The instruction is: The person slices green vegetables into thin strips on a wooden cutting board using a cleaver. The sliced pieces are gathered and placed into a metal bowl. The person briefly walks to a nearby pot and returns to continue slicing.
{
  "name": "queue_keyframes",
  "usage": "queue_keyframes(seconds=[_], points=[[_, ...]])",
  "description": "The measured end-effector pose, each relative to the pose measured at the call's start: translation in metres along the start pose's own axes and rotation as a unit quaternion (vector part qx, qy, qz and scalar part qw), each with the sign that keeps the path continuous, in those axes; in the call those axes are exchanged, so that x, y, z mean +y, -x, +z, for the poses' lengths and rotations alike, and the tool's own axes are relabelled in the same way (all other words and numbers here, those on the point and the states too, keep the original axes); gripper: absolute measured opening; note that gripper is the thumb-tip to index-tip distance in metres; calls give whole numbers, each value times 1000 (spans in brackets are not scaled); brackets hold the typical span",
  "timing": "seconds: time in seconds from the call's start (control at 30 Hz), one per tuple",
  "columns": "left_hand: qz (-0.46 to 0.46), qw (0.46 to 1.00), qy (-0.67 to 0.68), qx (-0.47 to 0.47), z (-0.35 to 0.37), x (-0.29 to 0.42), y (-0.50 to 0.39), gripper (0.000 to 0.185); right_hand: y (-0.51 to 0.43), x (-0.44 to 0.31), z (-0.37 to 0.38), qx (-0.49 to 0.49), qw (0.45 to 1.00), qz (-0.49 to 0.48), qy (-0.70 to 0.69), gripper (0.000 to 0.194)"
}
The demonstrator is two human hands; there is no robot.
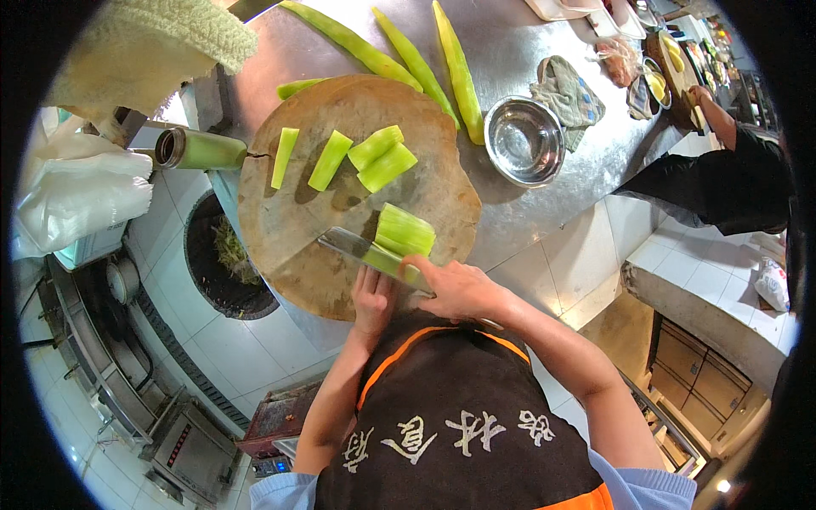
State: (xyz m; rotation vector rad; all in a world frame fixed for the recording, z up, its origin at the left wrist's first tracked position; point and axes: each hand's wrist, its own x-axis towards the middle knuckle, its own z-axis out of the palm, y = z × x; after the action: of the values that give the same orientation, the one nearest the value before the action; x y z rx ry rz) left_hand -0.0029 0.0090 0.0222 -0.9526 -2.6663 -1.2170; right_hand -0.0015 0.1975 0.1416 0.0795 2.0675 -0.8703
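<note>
My right hand (456, 290) grips a Chinese cleaver (347, 245), its broad blade slanting across the near part of a round wooden chopping block (299, 255). Just past the blade lies a pale green chunk of peeled celtuce (405, 229) with fine cut lines in it; more green shows along the blade. My left hand (373, 303) is at the block's near edge, its fingertips partly hidden by the blade, so what they touch is unclear. Farther back on the block rest a narrow celtuce piece (284, 158), a thicker one (330, 160), and two side by side (386, 167).
Long peeled celtuce stems (459, 70) lie behind the block on a steel table (510, 223). A steel bowl (524, 141) and a cloth (567, 95) are at right. A green flask (201, 150) lies left, above a black bin (204, 274) with scraps. A co-worker (720, 178) stands at far right.
</note>
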Motion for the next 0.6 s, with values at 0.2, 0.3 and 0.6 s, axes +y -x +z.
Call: queue_keyframes(seconds=[0.2, 0.3, 0.6], points=[[-5, 1000, -10, -7, -1, 0, -1, 37, 5, -2, 4, 53, 997, -3, 56, 60], [-4, 1000, -10, -13, -3, 2, -2, 37, 5, 0, 5, 42, 997, -13, 57, 57], [-5, 1000, 3, 20, -4, 12, 0, 28, 7, 4, 8, 84, 996, 26, 7, 47]])
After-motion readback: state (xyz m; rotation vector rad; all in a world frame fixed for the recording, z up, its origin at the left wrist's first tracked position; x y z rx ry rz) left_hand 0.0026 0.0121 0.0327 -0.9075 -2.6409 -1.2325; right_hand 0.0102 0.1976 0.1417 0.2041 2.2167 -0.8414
